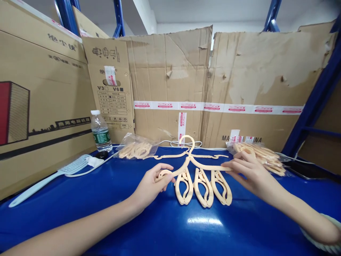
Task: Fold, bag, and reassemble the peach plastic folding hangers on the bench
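A pale grey-green fabric cuff (pixel 315 244) circles the right forearm (pixel 293 209), lower right of frame; left hand (pixel 151 185) and right hand (pixel 250 172) are bare.

A: So where are we? A storeroom or warehouse corner, by the looks of it!
B: Yes, look at those blue metal uprights (pixel 119 19), just like storage racking!
A: And cardboard panels (pixel 167 81) wall off the back, striped with printed packing tape (pixel 165 105)!
B: Big printed carton (pixel 45 71) at left, too, beside a blue-covered worktop (pixel 149 231)!
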`<state>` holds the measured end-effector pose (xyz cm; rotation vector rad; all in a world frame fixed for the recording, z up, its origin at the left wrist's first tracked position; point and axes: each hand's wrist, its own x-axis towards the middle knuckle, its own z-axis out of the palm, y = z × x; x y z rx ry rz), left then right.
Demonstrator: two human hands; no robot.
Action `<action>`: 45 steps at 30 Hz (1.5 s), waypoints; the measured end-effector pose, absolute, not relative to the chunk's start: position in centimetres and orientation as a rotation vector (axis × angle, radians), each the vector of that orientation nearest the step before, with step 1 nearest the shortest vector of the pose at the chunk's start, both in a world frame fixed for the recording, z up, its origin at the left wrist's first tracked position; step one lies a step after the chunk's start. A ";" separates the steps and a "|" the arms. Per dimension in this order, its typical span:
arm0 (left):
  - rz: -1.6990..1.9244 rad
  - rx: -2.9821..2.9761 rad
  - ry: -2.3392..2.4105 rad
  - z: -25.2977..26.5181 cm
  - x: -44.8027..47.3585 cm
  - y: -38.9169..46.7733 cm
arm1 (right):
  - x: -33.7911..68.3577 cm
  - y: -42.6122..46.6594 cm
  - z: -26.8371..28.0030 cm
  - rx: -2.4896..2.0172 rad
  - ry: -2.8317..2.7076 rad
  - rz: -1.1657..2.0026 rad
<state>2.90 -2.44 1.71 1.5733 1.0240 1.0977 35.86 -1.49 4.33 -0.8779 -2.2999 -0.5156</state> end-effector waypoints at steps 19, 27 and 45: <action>1.127 1.553 1.024 1.9 3.2 -2.4 | 33.9 -2.1 2.1 -0.939 -2.055 -0.148; 1.207 1.594 1.061 2.1 3.1 -2.7 | 34.0 -1.7 2.2 -0.952 -1.832 0.652; 1.167 1.479 0.871 1.5 4.4 -3.4 | 30.5 -3.3 1.5 -0.780 -1.592 1.159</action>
